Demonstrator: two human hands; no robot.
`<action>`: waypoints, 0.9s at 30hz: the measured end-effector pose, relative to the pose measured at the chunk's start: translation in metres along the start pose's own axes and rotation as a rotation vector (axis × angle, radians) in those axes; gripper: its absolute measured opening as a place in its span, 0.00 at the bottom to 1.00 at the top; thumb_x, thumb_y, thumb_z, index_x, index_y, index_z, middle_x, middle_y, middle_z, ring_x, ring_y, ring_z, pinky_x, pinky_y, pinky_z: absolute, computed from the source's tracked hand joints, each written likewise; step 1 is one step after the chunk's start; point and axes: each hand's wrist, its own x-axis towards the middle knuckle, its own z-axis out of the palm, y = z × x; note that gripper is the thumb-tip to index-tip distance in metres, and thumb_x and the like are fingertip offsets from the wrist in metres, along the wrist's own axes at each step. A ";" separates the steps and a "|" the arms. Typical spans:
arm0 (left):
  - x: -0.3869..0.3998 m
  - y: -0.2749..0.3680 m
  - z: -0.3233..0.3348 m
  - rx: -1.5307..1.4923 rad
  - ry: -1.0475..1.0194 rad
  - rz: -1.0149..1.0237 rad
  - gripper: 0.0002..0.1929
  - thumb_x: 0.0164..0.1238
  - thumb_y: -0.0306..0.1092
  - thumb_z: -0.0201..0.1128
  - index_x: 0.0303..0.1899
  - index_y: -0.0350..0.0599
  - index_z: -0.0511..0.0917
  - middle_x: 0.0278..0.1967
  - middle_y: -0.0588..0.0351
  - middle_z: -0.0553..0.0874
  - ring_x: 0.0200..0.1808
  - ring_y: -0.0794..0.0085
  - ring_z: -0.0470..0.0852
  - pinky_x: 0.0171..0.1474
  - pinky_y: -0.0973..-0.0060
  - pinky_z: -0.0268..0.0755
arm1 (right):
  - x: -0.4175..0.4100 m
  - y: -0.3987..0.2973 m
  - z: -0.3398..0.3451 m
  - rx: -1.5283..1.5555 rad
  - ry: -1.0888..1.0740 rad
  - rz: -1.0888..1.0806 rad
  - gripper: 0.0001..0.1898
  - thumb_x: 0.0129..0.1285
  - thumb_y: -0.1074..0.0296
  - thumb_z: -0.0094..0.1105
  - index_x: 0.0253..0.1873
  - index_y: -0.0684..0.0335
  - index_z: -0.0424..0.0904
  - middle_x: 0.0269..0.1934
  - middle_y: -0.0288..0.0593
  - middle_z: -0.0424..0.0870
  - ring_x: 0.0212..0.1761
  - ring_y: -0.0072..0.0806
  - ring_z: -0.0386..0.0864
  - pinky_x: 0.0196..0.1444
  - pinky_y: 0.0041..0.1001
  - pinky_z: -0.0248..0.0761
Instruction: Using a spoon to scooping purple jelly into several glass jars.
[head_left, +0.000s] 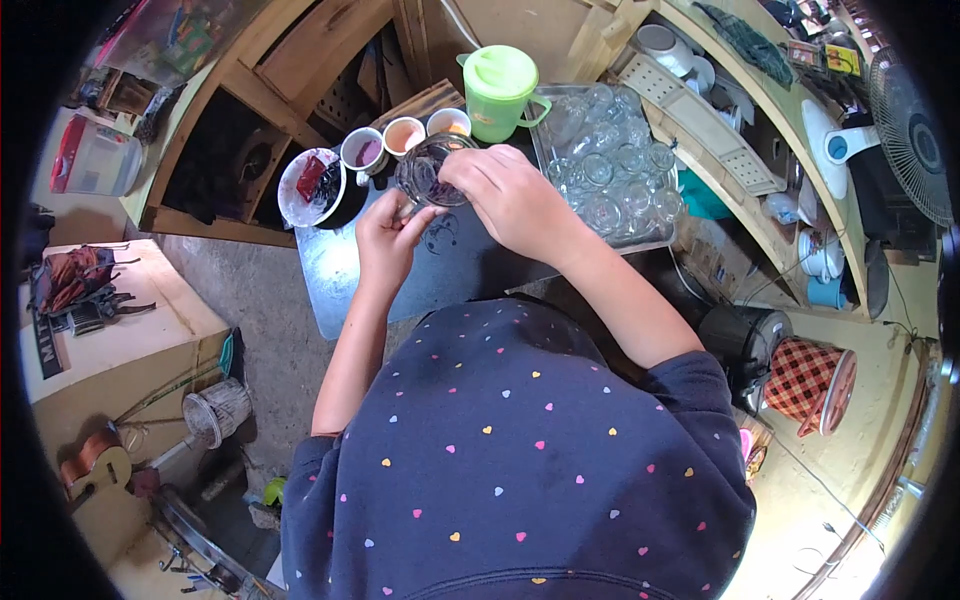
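Note:
A clear glass mug (429, 174) with dark purplish matter inside is tilted over the small table (352, 262). My left hand (394, 229) grips it low on the near side. My right hand (499, 187) reaches over the right rim, fingertips bent at the mouth; whether they pinch anything is hidden. Beyond the mug stand a white cup with purple contents (365, 150), a cup with orange contents (403, 136) and another cup (450, 120) partly covered by my hand. On the left, a white bowl (289, 196) holds a red packet (310, 178) and dark glossy pieces.
A lidded green plastic pitcher (499, 94) stands behind the cups. To the right, a metal tray (652, 245) carries several glass vessels (600, 169). Wooden shelving (225, 135) borders the far side. A black pot-like appliance (739, 337) and a plaid cylindrical container (802, 379) sit to the right.

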 end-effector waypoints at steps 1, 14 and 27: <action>0.000 0.001 -0.001 -0.002 0.008 0.004 0.20 0.59 0.28 0.74 0.24 0.39 0.65 0.21 0.67 0.64 0.24 0.84 0.61 0.24 0.82 0.55 | 0.002 -0.001 -0.001 -0.001 -0.001 -0.009 0.12 0.59 0.73 0.58 0.49 0.63 0.74 0.46 0.45 0.80 0.48 0.43 0.79 0.54 0.38 0.69; -0.001 0.014 -0.012 -0.211 -0.061 -0.197 0.16 0.61 0.31 0.73 0.27 0.44 0.69 0.19 0.71 0.68 0.19 0.89 0.66 0.19 0.85 0.57 | 0.018 -0.003 -0.022 -0.034 -0.093 -0.007 0.13 0.54 0.73 0.61 0.46 0.59 0.77 0.42 0.41 0.79 0.44 0.39 0.79 0.50 0.36 0.69; -0.003 0.017 -0.012 -0.305 -0.134 -0.261 0.13 0.61 0.29 0.72 0.29 0.45 0.71 0.19 0.72 0.67 0.18 0.89 0.64 0.20 0.84 0.56 | 0.021 -0.002 -0.022 -0.240 -0.194 -0.064 0.09 0.52 0.68 0.63 0.40 0.52 0.84 0.36 0.26 0.84 0.43 0.26 0.75 0.48 0.31 0.64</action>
